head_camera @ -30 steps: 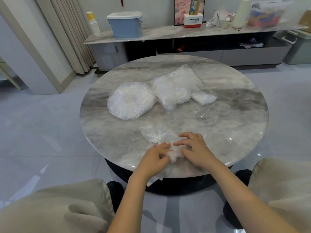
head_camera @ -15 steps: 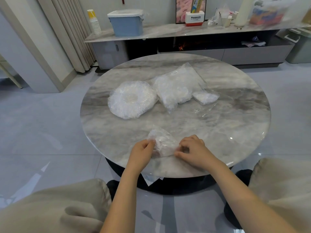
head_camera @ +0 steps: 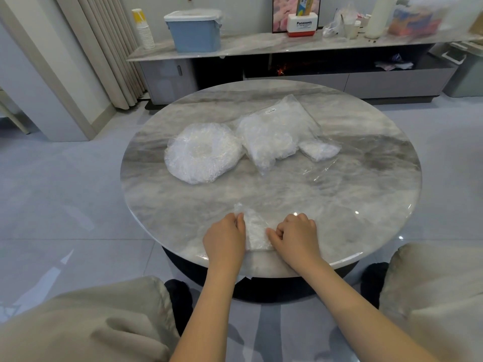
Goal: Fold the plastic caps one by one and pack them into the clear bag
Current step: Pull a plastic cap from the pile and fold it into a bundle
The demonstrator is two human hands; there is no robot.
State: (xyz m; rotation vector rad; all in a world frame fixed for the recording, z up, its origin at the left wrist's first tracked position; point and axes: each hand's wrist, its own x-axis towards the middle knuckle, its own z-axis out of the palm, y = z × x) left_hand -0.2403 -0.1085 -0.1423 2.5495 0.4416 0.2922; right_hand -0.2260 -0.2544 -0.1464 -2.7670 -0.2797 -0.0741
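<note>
My left hand (head_camera: 225, 237) and right hand (head_camera: 296, 237), both with fingers curled, pinch opposite sides of one folded plastic cap (head_camera: 254, 231), which lies flat on the near edge of the round marble table (head_camera: 352, 199). Farther out, left of centre: a round stack of unfolded caps (head_camera: 202, 152). Just beside it, to the right: the clear bag (head_camera: 274, 131), partly filled with white folded caps and bearing a small label at its far end. Touching the bag's right corner: a small folded cap bundle (head_camera: 318, 150) on loose clear film. Beyond the table: a low sideboard (head_camera: 261, 44) carrying a blue lidded bin (head_camera: 194, 31).
</note>
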